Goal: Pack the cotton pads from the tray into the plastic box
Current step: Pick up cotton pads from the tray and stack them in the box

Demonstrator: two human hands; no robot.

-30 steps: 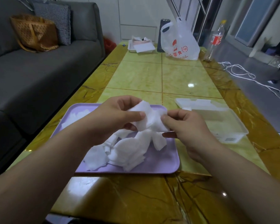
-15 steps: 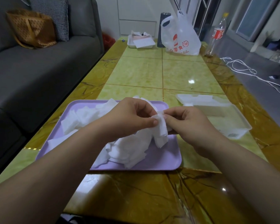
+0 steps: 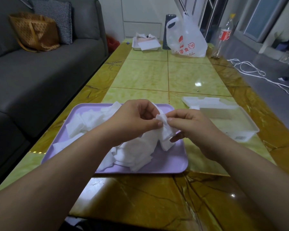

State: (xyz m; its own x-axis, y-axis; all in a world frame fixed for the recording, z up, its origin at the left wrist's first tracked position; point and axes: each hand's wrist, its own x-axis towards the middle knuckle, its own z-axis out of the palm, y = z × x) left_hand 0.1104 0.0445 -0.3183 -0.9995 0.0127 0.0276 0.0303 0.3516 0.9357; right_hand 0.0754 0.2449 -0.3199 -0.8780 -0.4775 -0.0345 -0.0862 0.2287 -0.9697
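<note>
A lilac tray (image 3: 170, 162) lies on the table in front of me with several white cotton pads (image 3: 137, 152) heaped on it. Above the tray's right half, my left hand (image 3: 133, 122) and my right hand (image 3: 188, 127) both pinch a small bunch of cotton pads (image 3: 164, 129) between thumb and fingers, the lower ends hanging toward the heap. The clear plastic box (image 3: 232, 124) stands open to the right of the tray, its lid (image 3: 202, 101) folded back behind it. I cannot tell whether the box holds any pads.
At the table's far end stand a white tray with papers (image 3: 146, 44), a dark cylinder (image 3: 168, 30), a white plastic bag (image 3: 187, 39) and a bottle (image 3: 223, 34). A grey sofa (image 3: 40, 72) runs along the left. White cables (image 3: 260, 75) lie on the floor at right.
Both hands have drawn closer together and gathered the held pads into a tighter bunch over the tray's right half. More of the pads on the tray's left side show now.
</note>
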